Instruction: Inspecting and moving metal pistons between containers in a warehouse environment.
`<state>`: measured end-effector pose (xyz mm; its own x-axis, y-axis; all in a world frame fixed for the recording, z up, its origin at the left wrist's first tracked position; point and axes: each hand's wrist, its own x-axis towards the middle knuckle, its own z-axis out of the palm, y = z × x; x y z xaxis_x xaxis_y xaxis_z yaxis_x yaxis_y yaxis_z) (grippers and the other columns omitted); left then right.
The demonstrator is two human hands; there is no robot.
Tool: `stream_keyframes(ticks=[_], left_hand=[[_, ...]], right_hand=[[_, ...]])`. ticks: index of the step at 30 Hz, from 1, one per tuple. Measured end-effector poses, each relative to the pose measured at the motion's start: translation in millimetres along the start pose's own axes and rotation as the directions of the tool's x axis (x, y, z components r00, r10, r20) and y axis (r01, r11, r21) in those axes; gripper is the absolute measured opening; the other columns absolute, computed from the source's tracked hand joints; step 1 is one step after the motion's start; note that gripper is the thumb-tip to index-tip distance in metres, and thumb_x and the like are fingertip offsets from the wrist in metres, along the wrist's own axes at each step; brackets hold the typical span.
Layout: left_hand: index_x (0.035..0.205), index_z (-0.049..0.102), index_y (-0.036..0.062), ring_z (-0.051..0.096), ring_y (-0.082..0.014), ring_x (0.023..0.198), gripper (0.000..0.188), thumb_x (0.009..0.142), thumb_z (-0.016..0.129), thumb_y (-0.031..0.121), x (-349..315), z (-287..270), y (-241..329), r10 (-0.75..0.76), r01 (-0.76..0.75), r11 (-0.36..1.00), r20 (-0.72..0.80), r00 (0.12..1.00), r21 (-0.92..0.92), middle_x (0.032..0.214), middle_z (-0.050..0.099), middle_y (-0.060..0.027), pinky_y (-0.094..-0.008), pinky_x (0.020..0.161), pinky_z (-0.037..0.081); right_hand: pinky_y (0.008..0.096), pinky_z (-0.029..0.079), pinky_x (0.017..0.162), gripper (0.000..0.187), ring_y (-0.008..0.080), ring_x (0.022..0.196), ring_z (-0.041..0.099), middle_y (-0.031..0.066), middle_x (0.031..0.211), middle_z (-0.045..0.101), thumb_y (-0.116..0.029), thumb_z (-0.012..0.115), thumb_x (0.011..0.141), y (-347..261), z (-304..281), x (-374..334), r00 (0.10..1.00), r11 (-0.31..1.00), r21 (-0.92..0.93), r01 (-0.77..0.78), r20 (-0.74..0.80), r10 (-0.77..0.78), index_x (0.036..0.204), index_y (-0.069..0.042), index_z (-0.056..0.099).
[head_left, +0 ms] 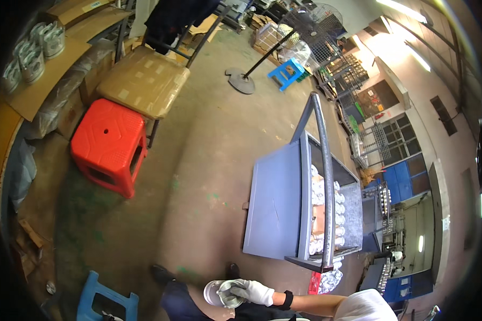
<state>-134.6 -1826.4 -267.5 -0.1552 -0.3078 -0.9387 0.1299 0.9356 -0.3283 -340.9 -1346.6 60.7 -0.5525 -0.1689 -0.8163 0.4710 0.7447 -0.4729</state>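
Note:
My right hand, in a white glove with greyish fingers, is near the lower edge. Its fingers are closed on a round silver metal part, which has a bright rim and looks hollow. Whether this is one piece or two together, I cannot tell. A black band circles that wrist, below a white sleeve. My left hand does not show. Dark trousers and two dark shoes appear beneath the part. Ahead to the right stands a blue-grey metal cart, holding several silver parts and some brown cardboard.
A red plastic stool stands left, beside a cardboard-topped seat. A blue stool is at lower left; another blue stool is near a standing fan. Silver parts sit on cardboard at upper left. A red crate is beside the cart.

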Motion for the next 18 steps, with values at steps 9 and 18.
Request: stream_keyframes(ticks=[9,18], left_hand=[[0.142,0.052,0.0204,0.03,-0.0327,0.144,0.075,0.078,0.064,0.056,-32.8,-47.1,69.4,0.085,-0.081,0.987,-0.024,0.996,0.142,0.151,0.045,-0.0052,-0.0671,0.114,0.006],[0.147,0.046,0.0222,0.023,-0.0292,0.149,0.064,0.092,0.046,0.055,-99.7,-47.0,190.0,0.048,0.003,0.968,-0.196,0.979,0.25,0.156,0.039,-0.0005,-0.0704,0.113,-0.002]], right_hand=[[0.0332,0.044,0.103,0.036,0.0226,0.122,0.056,0.012,0.137,0.055,-0.019,0.043,0.103,37.2,-44.1,-76.3,0.9,0.902,0.01,0.431,0.071,-0.43,0.137,-0.009,0.052],[0.0334,0.046,0.099,0.036,0.0248,0.117,0.058,0.0094,0.136,0.056,-0.021,0.044,0.104,144.3,-81.9,-146.1,0.837,0.859,0.227,0.46,0.212,-0.504,0.136,-0.008,0.052]])
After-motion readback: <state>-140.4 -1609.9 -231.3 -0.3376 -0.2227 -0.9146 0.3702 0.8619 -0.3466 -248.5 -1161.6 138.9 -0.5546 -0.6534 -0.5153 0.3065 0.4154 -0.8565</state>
